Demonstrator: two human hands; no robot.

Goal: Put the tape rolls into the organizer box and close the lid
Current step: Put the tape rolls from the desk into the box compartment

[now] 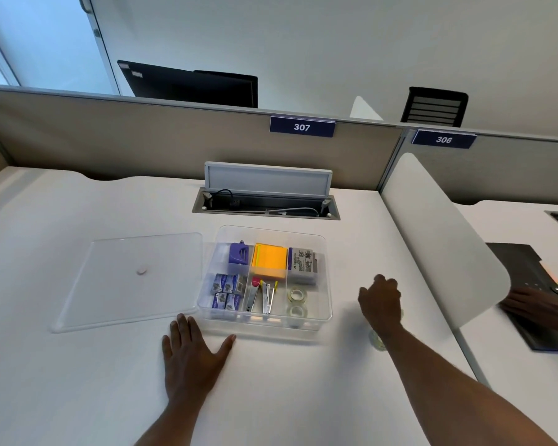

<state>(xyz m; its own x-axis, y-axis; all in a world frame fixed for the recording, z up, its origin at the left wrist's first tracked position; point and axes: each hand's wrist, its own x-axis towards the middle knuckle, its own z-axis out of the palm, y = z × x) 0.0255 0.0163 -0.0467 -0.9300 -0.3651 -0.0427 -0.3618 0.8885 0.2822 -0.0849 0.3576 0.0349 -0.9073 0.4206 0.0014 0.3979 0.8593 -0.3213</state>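
A person's right hand (380, 302) curls, grip unclear, over tape rolls (378, 341) on the desk just right of the organizer box (326, 278), nearer than the flat, empty left hand (192, 352) at the box's front-left corner.

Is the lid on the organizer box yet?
No, the clear lid lies flat on the desk to the left of the open organizer box.
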